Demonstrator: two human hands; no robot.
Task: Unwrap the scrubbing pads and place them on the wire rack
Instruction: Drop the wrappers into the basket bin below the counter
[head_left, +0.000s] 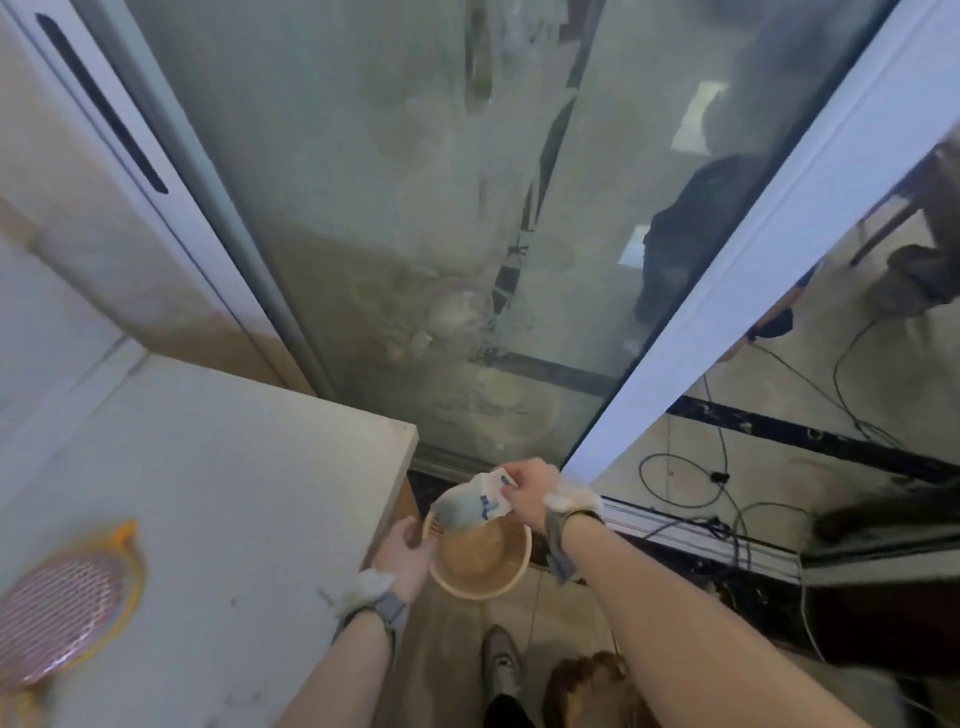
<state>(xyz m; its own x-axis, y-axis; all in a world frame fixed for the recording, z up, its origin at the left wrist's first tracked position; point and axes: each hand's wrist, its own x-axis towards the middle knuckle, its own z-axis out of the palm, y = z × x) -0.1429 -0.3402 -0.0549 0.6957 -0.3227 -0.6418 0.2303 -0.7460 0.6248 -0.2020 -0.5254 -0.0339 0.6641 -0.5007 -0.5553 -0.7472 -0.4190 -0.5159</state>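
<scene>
My right hand (530, 491) pinches a crumpled clear plastic wrapper (472, 501) with blue print, held just above a round beige basket (480, 558). Whether a scrubbing pad is inside the wrapper I cannot tell. My left hand (405, 551) grips the basket's left rim beside the corner of the white counter (234, 493). The basket hangs over the floor, below the counter's edge. No wire rack shows in this view.
An orange-rimmed mesh racket (62, 603) lies on the counter at the far left. A sliding glass door (415, 234) with a white frame (727, 270) stands ahead. Black cables (727, 493) trail over the tiled floor at right. My shoe (501, 660) is below the basket.
</scene>
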